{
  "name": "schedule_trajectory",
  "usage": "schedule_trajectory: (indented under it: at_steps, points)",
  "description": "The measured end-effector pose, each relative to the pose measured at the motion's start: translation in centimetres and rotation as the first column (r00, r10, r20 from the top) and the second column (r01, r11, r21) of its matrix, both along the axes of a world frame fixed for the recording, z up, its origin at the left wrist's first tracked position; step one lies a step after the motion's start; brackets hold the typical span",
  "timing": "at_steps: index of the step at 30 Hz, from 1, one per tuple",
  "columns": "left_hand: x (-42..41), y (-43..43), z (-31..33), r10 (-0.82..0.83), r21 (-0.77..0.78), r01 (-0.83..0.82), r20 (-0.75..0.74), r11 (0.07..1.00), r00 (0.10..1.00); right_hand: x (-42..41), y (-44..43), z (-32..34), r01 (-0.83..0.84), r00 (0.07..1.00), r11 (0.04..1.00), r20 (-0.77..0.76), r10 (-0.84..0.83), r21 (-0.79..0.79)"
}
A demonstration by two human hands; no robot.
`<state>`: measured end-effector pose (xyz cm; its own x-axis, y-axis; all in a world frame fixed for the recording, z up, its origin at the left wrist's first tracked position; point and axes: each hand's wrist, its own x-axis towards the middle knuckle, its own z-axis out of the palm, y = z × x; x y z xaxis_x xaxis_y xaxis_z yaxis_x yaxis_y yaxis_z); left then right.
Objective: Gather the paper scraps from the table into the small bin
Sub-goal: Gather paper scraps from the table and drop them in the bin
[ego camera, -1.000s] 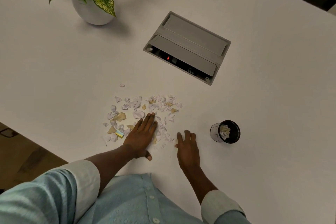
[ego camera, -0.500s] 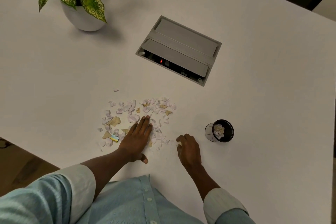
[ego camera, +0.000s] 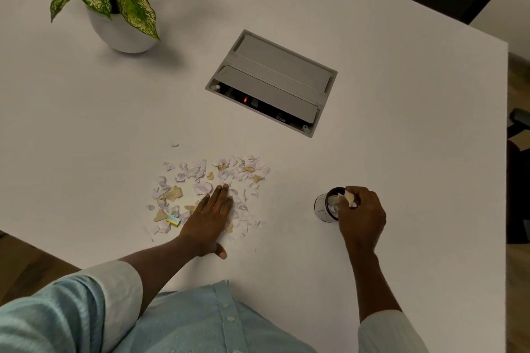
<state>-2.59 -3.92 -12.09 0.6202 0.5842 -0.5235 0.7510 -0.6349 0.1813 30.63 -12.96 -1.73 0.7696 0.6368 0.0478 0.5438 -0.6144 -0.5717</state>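
Observation:
A loose pile of white and tan paper scraps (ego camera: 200,178) lies on the white table (ego camera: 401,123) in front of me. My left hand (ego camera: 209,221) rests flat on the pile's near side, fingers straight. The small black bin (ego camera: 325,206) stands to the right and holds scraps. My right hand (ego camera: 361,213) hovers over the bin's mouth, its fingers curled round a few scraps (ego camera: 348,198). The hand hides the bin's right side.
A grey cable box (ego camera: 272,80) with a red light is set into the table beyond the pile. A potted plant (ego camera: 114,8) stands at the far left. A small yellow-and-blue piece (ego camera: 173,219) lies among the scraps. The table's edge runs close on the left and right.
My right hand closed on scraps near the pile and carried them right to the bin's mouth. My left hand has stayed flat on the pile.

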Motion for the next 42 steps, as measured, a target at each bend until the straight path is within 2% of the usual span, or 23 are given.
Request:
schedule_trajectory:
  at_steps: [4,7,9,11,13,18,22,26,34,39,42]
  points:
    - [-0.1,0.1,0.2,-0.021,0.011,0.021,0.003,1.0,1.0,0.5,-0.5,-0.8,-0.042,0.987,0.987,0.145,0.064,-0.152]
    - [-0.1,0.0,0.2,-0.03,0.013,0.03,0.005,0.999,1.0,-0.7,-0.3,-1.1,-0.057,0.97,0.993,0.232,0.079,-0.1]
    - [-0.3,-0.2,0.0,-0.034,0.026,0.033,0.032,0.999,0.999,-2.2,0.0,-1.5,-0.155,0.952,0.987,0.259,0.161,-0.042]
    - [-0.5,-0.3,0.0,-0.056,0.055,0.052,0.066,0.997,0.996,-4.3,0.1,-2.2,-0.3,0.941,0.954,0.171,0.292,0.022]
    - [-0.7,-0.4,0.0,-0.056,0.058,0.05,0.113,0.997,0.992,-6.9,0.0,-3.2,-0.41,0.912,0.912,0.028,0.409,0.01]
    - [-0.7,-0.5,0.1,0.003,0.027,-0.009,0.206,1.0,0.979,-12.1,-0.4,-5.8,-0.597,0.792,0.76,-0.339,0.507,-0.258]
    - [-0.5,-0.2,-0.3,0.049,-0.011,-0.047,0.2,0.999,0.979,-14.2,0.6,-7.2,-0.689,0.722,0.632,-0.416,0.553,-0.356]
    - [0.0,0.4,-0.5,0.071,-0.054,-0.06,0.228,0.997,0.971,-15.0,2.4,-8.4,-0.721,0.693,0.58,-0.392,0.605,-0.38]
    - [1.7,2.4,0.1,0.139,-0.045,-0.132,0.228,0.99,0.964,-14.7,6.3,-9.2,-0.74,0.666,0.548,-0.314,0.677,-0.39]
    - [1.6,2.2,0.4,0.175,-0.017,-0.178,0.294,0.984,0.94,-15.2,6.5,-9.4,-0.765,0.619,0.508,-0.234,0.75,-0.395]
    - [1.5,1.9,0.4,0.171,0.007,-0.183,0.313,0.983,0.934,-15.3,5.4,-9.8,-0.766,0.622,0.535,-0.204,0.756,-0.356]
